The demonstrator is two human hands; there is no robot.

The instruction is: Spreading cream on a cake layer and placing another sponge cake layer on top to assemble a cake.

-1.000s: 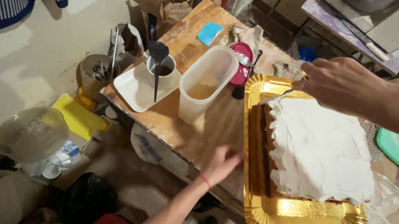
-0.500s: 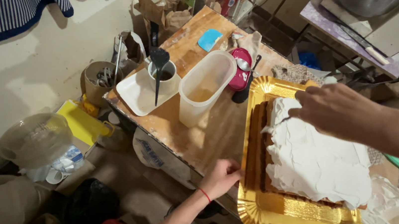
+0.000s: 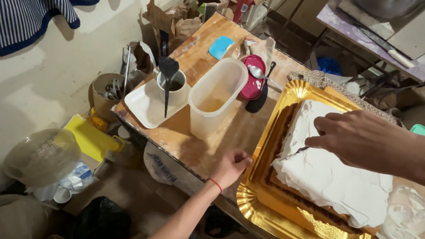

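Fingers of the right hand (image 3: pixel 356 138) are drawn together and bent downward, their tips pressed onto the white cream of the cake (image 3: pixel 331 175) near its far left edge; whether something thin sits pinched between them cannot be told. The left hand (image 3: pixel 234 166) is curled loosely, its fingers folded in — it rests at the near left edge of the gold tray (image 3: pixel 266 212), and a red band circles its wrist.

The cake is a rectangular slab with brown sides and a rough white top, lying on the gold tray, which sits on the right part of the wooden table (image 3: pixel 215 140) and overhangs its near edge.

Behind the tray, just beside its far corner, stands a clear plastic tub (image 3: pixel 218 103) with a little yellowish liquid at the bottom. Left of the tub, a white tray (image 3: pixel 144 108) holds a cup (image 3: pixel 172 86) with a black spatula standing in it. A red dish (image 3: pixel 253 75) with a spoon lies just to the right of the tub — a blue scraper (image 3: pixel 221 46) lies farther back on the table.
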